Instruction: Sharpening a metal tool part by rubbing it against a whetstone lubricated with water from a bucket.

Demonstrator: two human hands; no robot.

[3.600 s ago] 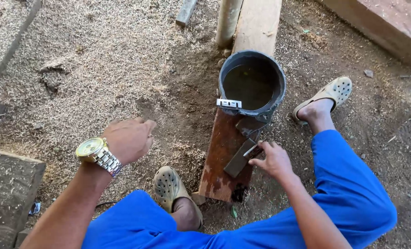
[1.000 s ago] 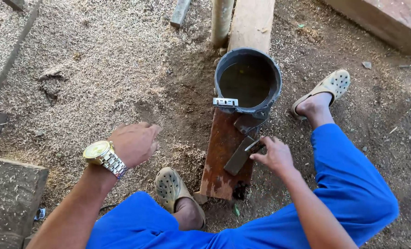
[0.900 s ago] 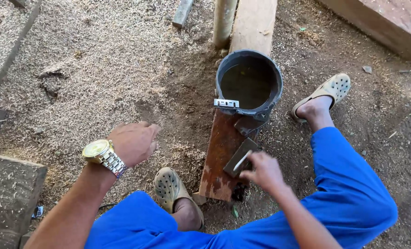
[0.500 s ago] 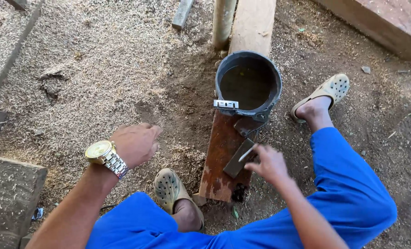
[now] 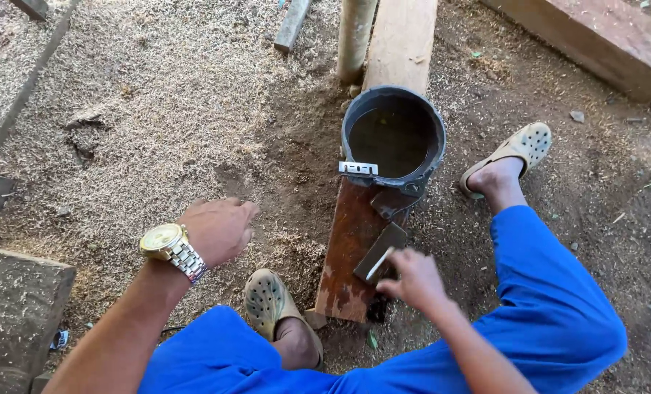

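Right hand [image 5: 413,279], head view: fingers closed on a thin pale blade [image 5: 376,265] pressed flat to the dark whetstone [image 5: 379,252] just ahead of it on a wet plank [image 5: 351,241], water bucket [image 5: 393,135] beyond for wetting; left hand [image 5: 220,230] loosely curled, empty, held well aside.

Your wristwatch [image 5: 171,246] at lower left is glossy gold-and-silver metal; the plank [image 5: 351,252] at centre is rough wood, wet and dark; the bucket [image 5: 393,138] above looks matt dark plastic; the ground [image 5: 158,109] is coarse sawdust
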